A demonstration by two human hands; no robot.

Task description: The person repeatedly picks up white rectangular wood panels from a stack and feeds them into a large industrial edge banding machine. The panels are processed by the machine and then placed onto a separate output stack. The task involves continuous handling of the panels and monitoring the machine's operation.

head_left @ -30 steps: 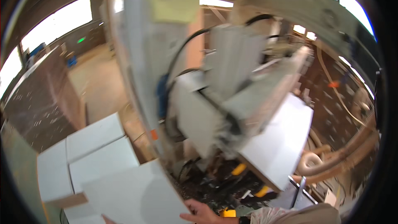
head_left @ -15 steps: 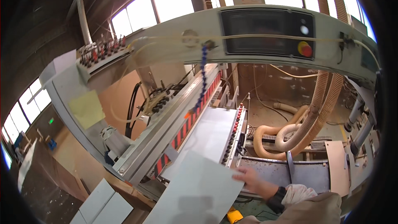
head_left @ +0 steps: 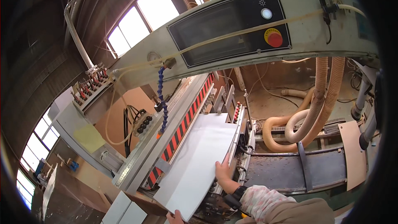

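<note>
A long white panel (head_left: 195,161) lies tilted along the machine's bed, beside the red-and-black striped rail (head_left: 182,130). My right hand (head_left: 224,177) is closed on its right long edge, thumb toward the top face; the fingers past the edge are partly hidden. At the bottom of the view, my left hand (head_left: 175,217) grips the near end of the panel, with the thumb on top and the other fingers mostly out of sight. At its far end the panel meets or overlaps another white surface; I cannot tell which.
Above the bed spans a grey machine beam with a dark control panel (head_left: 219,29) and a red emergency button (head_left: 274,39). A blue jointed hose (head_left: 161,95) hangs over the rail. Thick ribbed ducts (head_left: 321,99) stand at right. White boards (head_left: 124,209) lie at lower left.
The white panel has moved away from me and lower onto the bed. My right hand has moved left along with it. My left hand has come into view at the near end; the view has shifted.
</note>
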